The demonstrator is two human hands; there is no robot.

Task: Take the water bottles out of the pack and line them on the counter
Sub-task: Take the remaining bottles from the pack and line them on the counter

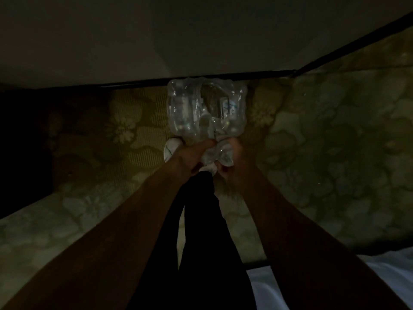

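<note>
A: Quick rundown, near to far pls.

B: Closest: white cloth (380, 276) bottom right, prob a bed edge, can't say for sure. Dark trouser legs (201, 231) run down the middle, bare forearms on both sides of them. It's v dim, fyi.

A: Hands?

B: Left hand (190, 156) and right hand (232, 163) sit close together over the feet, both curled tight round a bunched wad of the plastic wrap (212, 155). Exact finger placement is too dark to read. White shoe (169, 148) pokes out just left of the left hand.

A: And the pack?

B: Pack of water bottles (206, 108) is on the floral carpet (324, 142), just past the hands, far end up against the black baseboard strip (201, 78) under the wall (201, 30). Wrap looks mostly whole; I can make out at least 2 clear bottles inside, real count hidden. No counter in view.

A: So what step, imo?

B: Opening the wrap, v early. No bottles are out that I can see.

A: Tips for doing it well?

B: Pull the two fistfuls apart sideways, not up, so the film splits instead of lifting the whole pack. The wall behind can brace it. Thin film stretches before it tears, so short sharp tugs, re-grip closer to the split as it runs. Widen the hole enough that bottles slide out w/o snagging. Risk: a sudden rip lets bottles roll on the carpet, so keep one hand low near the opening.
</note>
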